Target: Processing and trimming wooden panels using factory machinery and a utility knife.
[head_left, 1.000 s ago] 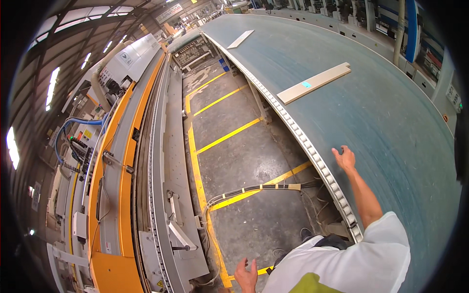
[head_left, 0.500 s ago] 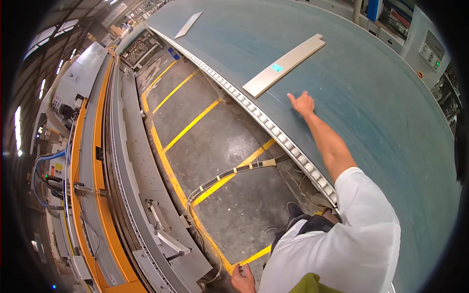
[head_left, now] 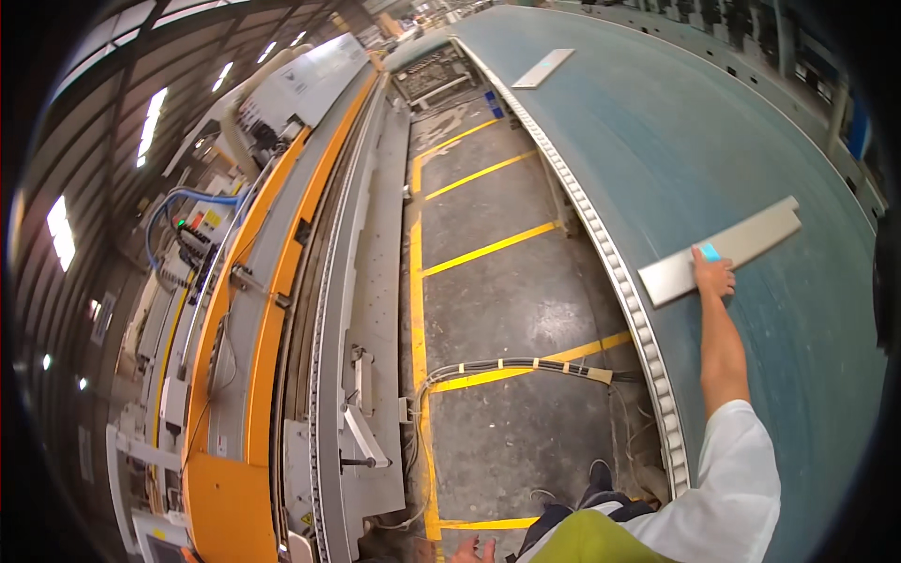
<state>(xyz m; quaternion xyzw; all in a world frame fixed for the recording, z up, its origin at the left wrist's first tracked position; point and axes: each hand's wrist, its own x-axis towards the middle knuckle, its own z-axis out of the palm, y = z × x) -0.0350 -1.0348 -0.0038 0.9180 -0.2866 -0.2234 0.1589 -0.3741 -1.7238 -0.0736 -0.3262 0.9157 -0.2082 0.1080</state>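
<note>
My right hand (head_left: 715,274) is on a long, pale flat board (head_left: 760,236) lying on a blue-green conveyor belt (head_left: 657,122). Its thumb side reaches a small cyan label (head_left: 710,252) on the board, and the fingers look curled at the board's near edge. Some fingertips are hidden. At the bottom of the picture, my left hand (head_left: 472,552) shows only in part, fingers apart and nothing visible in it. A second pale board (head_left: 544,68) lies farther up the belt.
White rollers (head_left: 615,258) line the belt's left edge. Left of the floor aisle stands a long orange and grey machine (head_left: 230,422). Taped cables (head_left: 511,364) cross the grey floor (head_left: 516,422) between yellow lines. A blue bin (head_left: 494,104) sits at the far end.
My right hand has come from bare belt onto the labelled board. My view has turned left, shifting both boards rightward in the picture. The left hand sits lower in the picture.
</note>
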